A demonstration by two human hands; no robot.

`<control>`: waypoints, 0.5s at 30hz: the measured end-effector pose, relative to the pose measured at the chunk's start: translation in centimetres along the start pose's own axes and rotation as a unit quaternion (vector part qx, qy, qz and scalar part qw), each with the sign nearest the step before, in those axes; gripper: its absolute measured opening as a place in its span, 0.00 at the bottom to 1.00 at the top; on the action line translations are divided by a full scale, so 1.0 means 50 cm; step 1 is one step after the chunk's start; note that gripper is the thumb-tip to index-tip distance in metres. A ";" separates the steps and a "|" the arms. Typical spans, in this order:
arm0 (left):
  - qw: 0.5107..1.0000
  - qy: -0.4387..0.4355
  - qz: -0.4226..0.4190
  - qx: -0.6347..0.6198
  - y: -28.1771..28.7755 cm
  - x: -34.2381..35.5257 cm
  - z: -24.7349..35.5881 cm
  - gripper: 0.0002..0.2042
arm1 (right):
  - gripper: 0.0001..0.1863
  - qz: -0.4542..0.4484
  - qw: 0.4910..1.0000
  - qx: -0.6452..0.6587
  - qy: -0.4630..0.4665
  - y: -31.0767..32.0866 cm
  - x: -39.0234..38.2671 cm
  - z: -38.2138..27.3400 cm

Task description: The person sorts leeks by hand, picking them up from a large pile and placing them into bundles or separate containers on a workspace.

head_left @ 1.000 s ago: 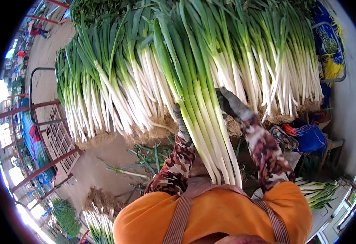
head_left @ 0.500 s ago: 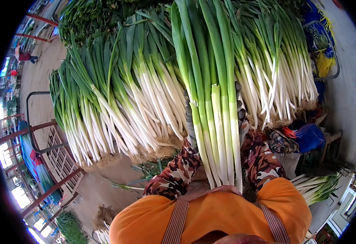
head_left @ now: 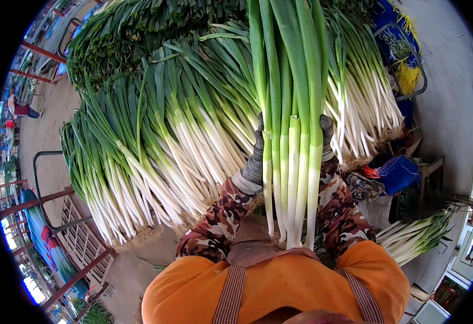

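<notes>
Between my two gloved hands stands a bunch of several green onions (head_left: 293,156), white ends toward my chest and broad green leaves pointing away. Wrapped on the bunch's left side is my left hand (head_left: 252,161) in a grey glove. My right hand (head_left: 327,135), also gloved, grips the right side, its palm partly hidden behind the stalks. One stalk in the middle of the bunch is cut short. Beyond my hands lies a wide pile of green onions (head_left: 177,127), white stems and brown roots toward me.
To the right lie a blue bundle (head_left: 398,174) and a separate heap of green onions (head_left: 417,235). A metal rail (head_left: 38,173) stands at the left, near a slatted rack (head_left: 82,229). Dark green leaves (head_left: 139,38) are stacked at the back. A distant person (head_left: 19,108) is at the far left.
The held bunch sits slightly farther right and more upright in view. More of my left glove shows beside it. The surroundings have shifted with my head.
</notes>
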State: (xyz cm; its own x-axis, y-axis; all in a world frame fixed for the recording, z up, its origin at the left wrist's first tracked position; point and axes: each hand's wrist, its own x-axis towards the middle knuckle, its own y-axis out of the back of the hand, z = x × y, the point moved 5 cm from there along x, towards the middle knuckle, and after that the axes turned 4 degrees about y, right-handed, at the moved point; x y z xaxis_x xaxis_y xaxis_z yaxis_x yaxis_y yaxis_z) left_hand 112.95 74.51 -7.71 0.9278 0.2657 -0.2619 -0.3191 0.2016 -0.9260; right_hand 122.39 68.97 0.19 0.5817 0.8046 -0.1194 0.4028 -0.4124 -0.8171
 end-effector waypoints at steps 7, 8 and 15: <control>0.939 -0.214 0.041 0.265 -0.113 -0.075 0.027 0.23 | 0.23 -0.067 0.997 0.000 -0.032 -0.035 0.011 -0.065; 0.935 -0.255 0.086 0.231 -0.127 -0.067 0.013 0.35 | 0.21 -0.022 0.998 -0.050 -0.013 -0.051 0.005 -0.070; 0.973 -0.080 -0.178 0.127 -0.254 -0.059 -0.048 0.55 | 0.37 0.045 0.930 -0.304 0.200 -0.231 -0.027 -0.158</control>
State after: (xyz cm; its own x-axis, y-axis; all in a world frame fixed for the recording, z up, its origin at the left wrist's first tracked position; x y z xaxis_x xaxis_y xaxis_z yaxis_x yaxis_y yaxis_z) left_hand 114.75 68.91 4.14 0.9527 0.2756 0.1278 -0.0391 0.5284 -0.8481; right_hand 122.52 69.25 14.24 0.8001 0.5815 0.1474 0.5941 -0.7340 -0.3291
